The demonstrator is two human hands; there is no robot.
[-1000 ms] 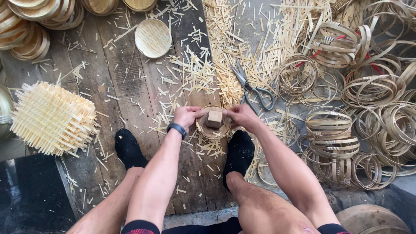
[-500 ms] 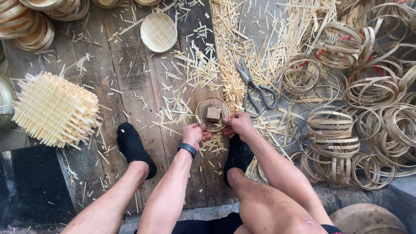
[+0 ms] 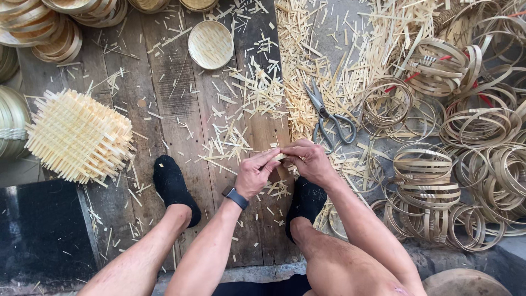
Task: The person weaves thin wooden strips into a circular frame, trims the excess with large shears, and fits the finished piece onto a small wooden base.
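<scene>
Left hand (image 3: 255, 174) and right hand (image 3: 311, 160) meet over the plank floor (image 3: 164, 98), fingers pinched narrow on a thin bamboo strip (image 3: 281, 157) held between them. Scissors (image 3: 329, 116) lie just beyond. Bamboo hoops (image 3: 424, 181) are piled right; woven mat (image 3: 79, 136) left.

Bamboo-craft workshop, floor-level: plank floor (image 3: 164, 109) strewn with bamboo offcuts (image 3: 307, 60); bamboo hoops (image 3: 471, 142) piled at right; woven mat (image 3: 79, 137) left; scissors (image 3: 329, 115) centre.
</scene>
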